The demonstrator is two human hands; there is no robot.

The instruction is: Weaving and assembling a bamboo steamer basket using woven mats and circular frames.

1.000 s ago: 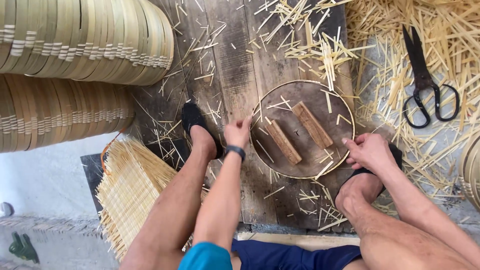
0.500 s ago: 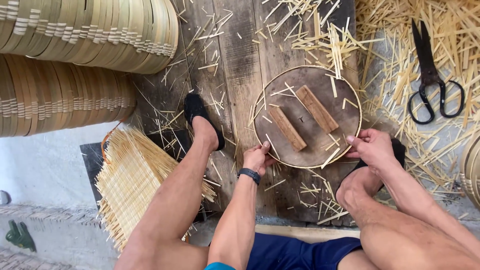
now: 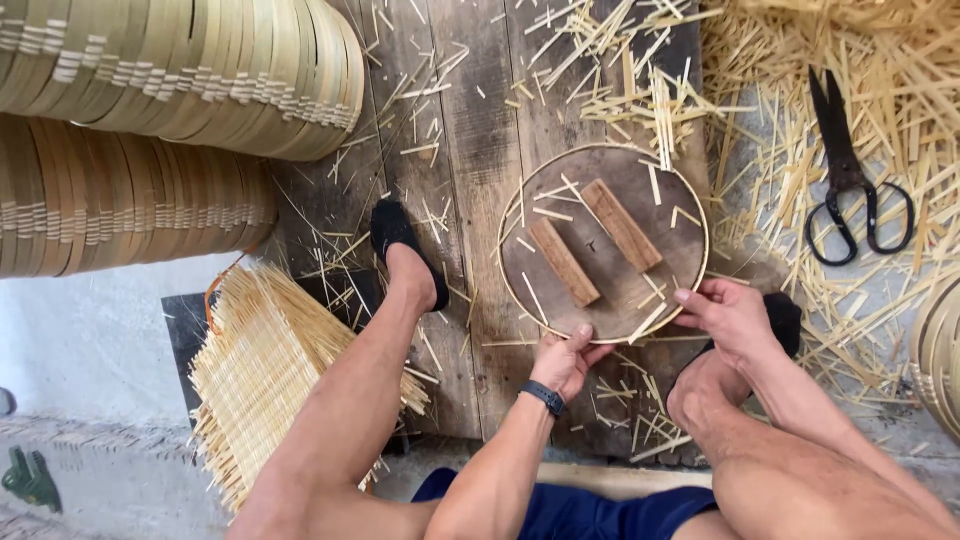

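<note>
A: Far left?
B: Stacked bamboo hoops [image 3: 170, 70] top left, a woven bamboo mat [image 3: 265, 370] lower left on the floor. Left foot in a black shoe [image 3: 400, 245] on the plank board [image 3: 460, 150]

A: Centre?
B: Round wooden disc [image 3: 640, 290] with a thin bamboo rim, flat on the planks, two wooden blocks [image 3: 595, 245] lying on it side by side, apart, plus loose slivers

A: Hands?
B: Left hand [image 3: 565, 360], dark wristband, fingers closed on the disc's near edge. Right hand [image 3: 725, 315] pinching the rim at the lower right edge. Both holding the disc

A: Right side?
B: Black scissors [image 3: 850, 170] lying on a heap of bamboo strips [image 3: 800, 60], well apart from the hands
</note>
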